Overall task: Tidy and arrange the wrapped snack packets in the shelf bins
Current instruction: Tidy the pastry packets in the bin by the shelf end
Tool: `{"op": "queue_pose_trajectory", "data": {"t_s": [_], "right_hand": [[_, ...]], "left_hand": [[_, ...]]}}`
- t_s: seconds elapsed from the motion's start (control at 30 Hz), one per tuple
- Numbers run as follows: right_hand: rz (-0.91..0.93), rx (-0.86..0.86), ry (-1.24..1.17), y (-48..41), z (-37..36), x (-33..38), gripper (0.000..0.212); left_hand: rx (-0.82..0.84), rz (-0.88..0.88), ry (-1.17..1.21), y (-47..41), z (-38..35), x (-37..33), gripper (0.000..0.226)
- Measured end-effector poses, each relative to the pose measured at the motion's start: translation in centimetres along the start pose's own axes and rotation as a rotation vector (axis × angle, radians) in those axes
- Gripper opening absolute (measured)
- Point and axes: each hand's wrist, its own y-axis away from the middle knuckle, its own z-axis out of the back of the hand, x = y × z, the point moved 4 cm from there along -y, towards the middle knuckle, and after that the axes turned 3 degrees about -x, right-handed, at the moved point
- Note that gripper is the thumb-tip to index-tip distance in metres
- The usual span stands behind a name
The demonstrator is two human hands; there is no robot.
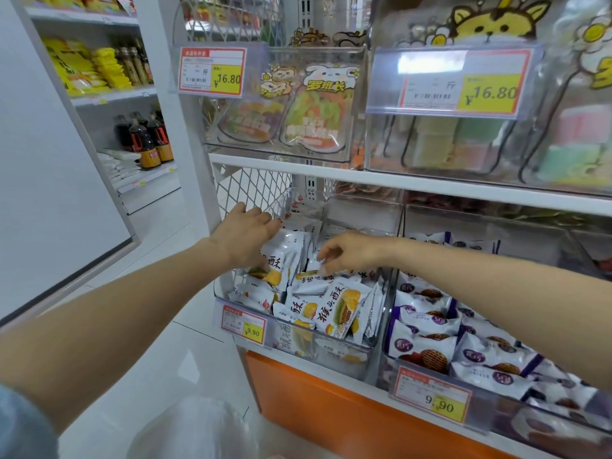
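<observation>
On the lower shelf, the clear bin (373, 346) at the left end holds a loose heap of white snack packets (341, 309) printed with a burger-like pastry, some lying flat, some on edge. The left hand (245, 233) reaches into the bin's back left corner, its fingers bent over the top of an upright bunch of these packets, gripping it. The right hand (354, 253) hangs over the middle of the heap, fingertips curled down and pinching the edge of one packet. A 9.90 price tag (245, 324) sits on the bin's front. The neighbouring bin (496, 419) to the right holds purple-and-white packets (427, 326)
</observation>
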Motion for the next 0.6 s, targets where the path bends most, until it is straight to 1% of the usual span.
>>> {"op": "queue_pose_trajectory", "data": {"t_s": [0.07, 0.13, 0.27, 0.33, 0.43, 0.47, 0.57, 0.6], "right_hand": [[-0.045, 0.076, 0.016, -0.6, -0.7, -0.2, 0.057], [-0.074, 0.104, 0.020, -1.0, -1.0, -0.4, 0.063], [-0.102, 0.156, 0.043, -1.1, -1.2, -0.2, 0.073], [-0.124, 0.146, 0.084, -1.1, -1.2, -0.1, 0.070], [-0.140, 0.119, 0.102, -0.8, -1.1, 0.0, 0.073], [-0.135, 0.115, 0.101, -0.7, -1.0, 0.0, 0.070], [-0.113, 0.118, 0.075, 0.1, -0.5, 0.3, 0.055], [-0.106, 0.102, 0.062, 0.3, -0.3, 0.3, 0.054]], "left_hand": [[-0.011, 0.006, 0.017, 0.1, -0.2, 0.1, 0.057], [-0.019, 0.006, 0.027, 0.3, -0.4, 0.1, 0.054], [-0.036, -0.001, 0.028, 0.4, -0.7, 0.0, 0.055], [-0.040, 0.010, 0.031, 0.5, -0.8, 0.1, 0.057], [-0.064, 0.015, 0.017, 0.7, -0.8, 0.0, 0.059], [-0.065, 0.016, 0.007, 0.7, -0.7, -0.1, 0.059], [-0.062, 0.033, 0.039, 0.8, -0.7, -0.2, 0.056], [-0.063, 0.041, 0.056, 0.7, -0.7, -0.1, 0.055]]}}
